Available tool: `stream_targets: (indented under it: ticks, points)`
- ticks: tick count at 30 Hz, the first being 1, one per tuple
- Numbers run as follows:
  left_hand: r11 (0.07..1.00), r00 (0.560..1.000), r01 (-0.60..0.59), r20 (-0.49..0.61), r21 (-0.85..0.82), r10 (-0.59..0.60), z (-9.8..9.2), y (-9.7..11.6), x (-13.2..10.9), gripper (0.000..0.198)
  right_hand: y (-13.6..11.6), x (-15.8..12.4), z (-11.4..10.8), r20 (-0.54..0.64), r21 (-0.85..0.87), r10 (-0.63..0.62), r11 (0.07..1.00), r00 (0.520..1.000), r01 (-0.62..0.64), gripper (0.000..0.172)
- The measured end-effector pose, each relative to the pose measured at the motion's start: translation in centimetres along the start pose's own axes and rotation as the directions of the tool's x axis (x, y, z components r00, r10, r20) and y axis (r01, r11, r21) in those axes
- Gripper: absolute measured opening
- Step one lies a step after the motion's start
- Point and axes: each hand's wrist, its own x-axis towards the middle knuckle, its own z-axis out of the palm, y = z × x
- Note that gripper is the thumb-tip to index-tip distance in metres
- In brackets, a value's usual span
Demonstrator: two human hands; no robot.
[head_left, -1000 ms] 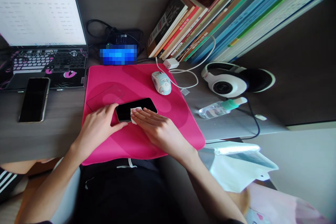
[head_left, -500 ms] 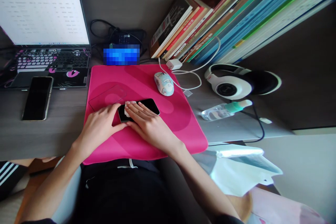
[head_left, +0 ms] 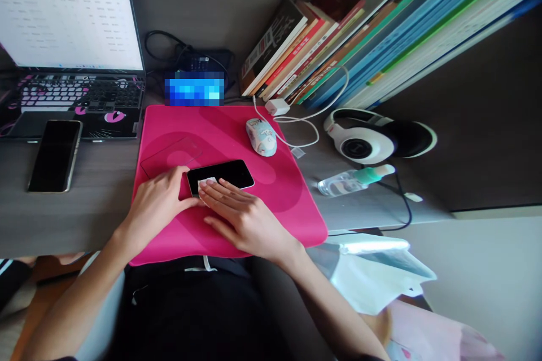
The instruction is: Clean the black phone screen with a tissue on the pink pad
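**Q:** Head view, one entry. Where is the phone, and what is it on?
**A:** The phone (head_left: 228, 173) lies flat and screen up on the pink mat (head_left: 288, 186), near the mat's middle, with its long side running left to right. The mat lies on the grey desk (head_left: 84, 214) and reaches the desk's near edge.

**Q:** Your left hand?
**A:** Your left hand (head_left: 158, 200) is closed on the phone's left end, fingers over the far corner and thumb along the near edge. The palm rests on the mat.

**Q:** Your right hand?
**A:** Your right hand (head_left: 241, 217) is flat, with fingers straight and close together, and grasps nothing. Its fingertips press a small white wipe (head_left: 206, 183) onto the left part of the screen. The right part of the screen is uncovered and dark.

**Q:** What is around them?
**A:** A clear sheet (head_left: 171, 152) lies on the mat just beyond your left hand. A patterned mouse (head_left: 261, 136) sits on the mat's far right part, well apart from the phone. A second phone (head_left: 54, 155) lies face up on the desk left of the mat, in front of the open laptop (head_left: 71, 39). Right of the mat, a spray bottle (head_left: 353, 179) lies on its side, with white headphones (head_left: 372, 138) just behind it. A white charger (head_left: 276, 106) sits at the mat's far corner with its cable looped. A leaning row of books (head_left: 339, 28) stands against the wall.
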Motion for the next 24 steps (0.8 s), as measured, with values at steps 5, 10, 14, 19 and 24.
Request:
stream_targets:
  ticks: [5, 10, 14, 19, 24]
  points:
    - [0.999, 1.000, 0.002, 0.015, -0.033, -0.001, -0.1, -0.2, 0.2, 0.055, 0.7, 1.7, 0.1, 0.018, 0.043, -0.022, 0.999, 1.000, 0.021, 0.043]
    - [0.999, 0.999, 0.018, 0.044, -0.026, -0.017, -0.3, -0.1, 0.3, 0.054, 1.1, 3.5, 0.8, 0.037, 0.009, -0.006, 1.000, 0.999, 0.005, 0.043]
    - [0.999, 0.998, 0.045, 0.049, -0.008, -0.044, -0.3, 0.0, 0.4, 0.060, 0.9, 3.9, 1.1, 0.052, -0.043, -0.013, 0.999, 0.999, 0.015, 0.052]
    - [0.999, 0.997, 0.044, 0.054, 0.028, -0.046, -0.2, -0.1, 0.4, 0.079, 0.8, 3.8, 1.1, 0.041, -0.037, -0.012, 0.999, 0.999, 0.014, 0.052]
    - [1.000, 0.999, 0.022, 0.037, -0.008, -0.022, -0.3, -0.1, 0.2, 0.071, 0.9, 3.0, 0.6, 0.025, 0.018, -0.056, 0.998, 0.998, 0.056, 0.044]
